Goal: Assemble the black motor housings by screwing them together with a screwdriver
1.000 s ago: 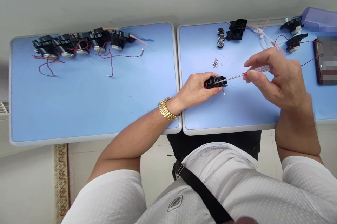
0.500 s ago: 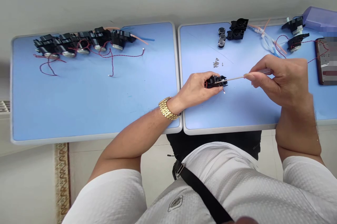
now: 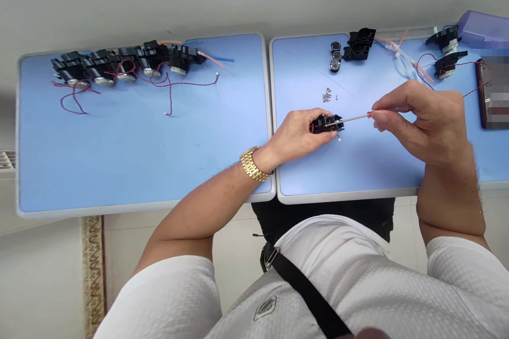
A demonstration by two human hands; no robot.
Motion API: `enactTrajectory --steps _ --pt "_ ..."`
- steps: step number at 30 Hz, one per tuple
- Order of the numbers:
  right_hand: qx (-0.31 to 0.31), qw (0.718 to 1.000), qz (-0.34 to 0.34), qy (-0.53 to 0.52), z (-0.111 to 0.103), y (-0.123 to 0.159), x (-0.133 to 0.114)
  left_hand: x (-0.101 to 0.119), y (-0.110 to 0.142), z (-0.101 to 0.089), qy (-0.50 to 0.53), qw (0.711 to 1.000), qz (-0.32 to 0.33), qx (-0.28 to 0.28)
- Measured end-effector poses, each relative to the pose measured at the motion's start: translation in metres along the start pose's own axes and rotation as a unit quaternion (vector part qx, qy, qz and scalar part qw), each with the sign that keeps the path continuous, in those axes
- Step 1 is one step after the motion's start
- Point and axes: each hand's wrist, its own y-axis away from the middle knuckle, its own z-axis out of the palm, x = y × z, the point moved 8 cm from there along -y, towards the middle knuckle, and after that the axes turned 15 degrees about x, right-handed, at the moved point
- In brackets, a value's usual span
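The left hand (image 3: pixel 300 132) is curled closed around a black plastic housing (image 3: pixel 326 123), with the fingers wrapped over its near side. The housing is held just above the tabletop, near the right table's left edge. A short wire lead (image 3: pixel 339 138) with a white tip hangs from its right end.

The right hand (image 3: pixel 425 121) pinches a screwdriver (image 3: pixel 353 119) between thumb and fingertips, with the remaining fingers loosely curled. The shaft runs left, and its tip meets the top of the housing. A red collar (image 3: pixel 369 114) marks the shaft's handle end, just beside the thumb.

Open blue surface lies near the hands and between them and the near edge. The seam (image 3: pixel 271 116) between the two tables lies just left of the left hand. A gold watch (image 3: pixel 250 164) sits on the left wrist.

A small pile of screws (image 3: pixel 326 95) lies beyond the housing. Farther back are three metal discs (image 3: pixel 336 54) and two black housings (image 3: pixel 360 44). Clear tubing (image 3: pixel 403 66) and two more black housings (image 3: pixel 449 66) lie toward the far right, beside a purple box (image 3: pixel 483 28) and a blurred phone (image 3: pixel 493 95). On the left table (image 3: pixel 139 158), a row of motor assemblies (image 3: pixel 119 63) trails twisted red wires (image 3: pixel 169 95).
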Motion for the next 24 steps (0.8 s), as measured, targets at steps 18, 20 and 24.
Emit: enactTrajectory --steps 18,20,24 --pt "-0.020 0.999 0.034 -0.027 0.0030 0.0017 0.0007 -0.0003 0.0003 0.0000 -0.002 1.000 -0.001 0.003" --pt "-0.012 1.000 0.018 -0.009 0.0032 0.0016 0.0009 -0.0006 0.0006 0.0003 -0.005 1.000 -0.002 0.002" --pt "0.038 0.999 -0.016 0.013 -0.0008 -0.0006 0.0031 0.0001 0.0005 0.0005 -0.004 1.000 -0.002 -0.001"
